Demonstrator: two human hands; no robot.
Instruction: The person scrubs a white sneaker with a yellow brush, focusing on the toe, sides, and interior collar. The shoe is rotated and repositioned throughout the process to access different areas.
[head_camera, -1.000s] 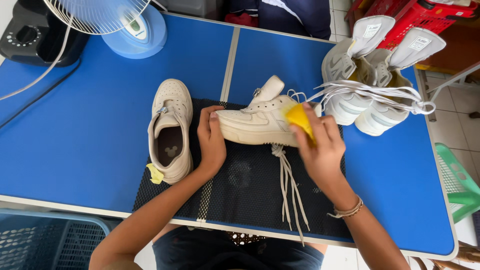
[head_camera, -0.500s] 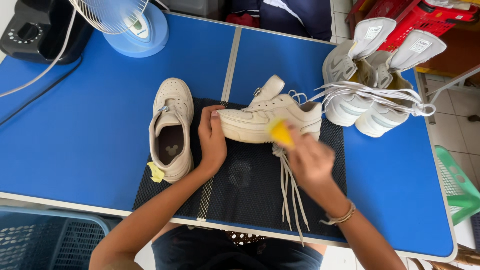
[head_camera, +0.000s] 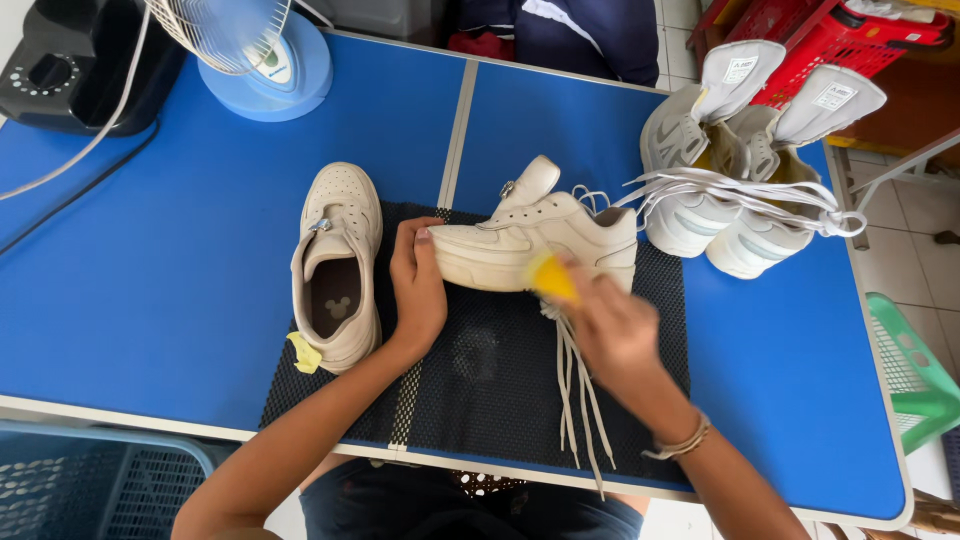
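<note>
Two shoes (head_camera: 335, 265) on mat (head_camera: 480, 380)

Blue surface (head_camera: 150, 290), fan base (head_camera: 270, 70) top left, white sneaker pair (head_camera: 740, 170) top right, red crate (head_camera: 840, 40), green basket (head_camera: 915, 375).

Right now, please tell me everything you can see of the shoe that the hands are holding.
The held shoe is a cream low sneaker with a thick pale sole, seemingly smooth leather-like material. It lies on its side on the black mesh mat, sole edge toward the person, tongue sticking up. Its white laces hang loose over the mat. The left hand grips one end; the right hand presses a yellow sponge-like piece against its sole edge.
</note>
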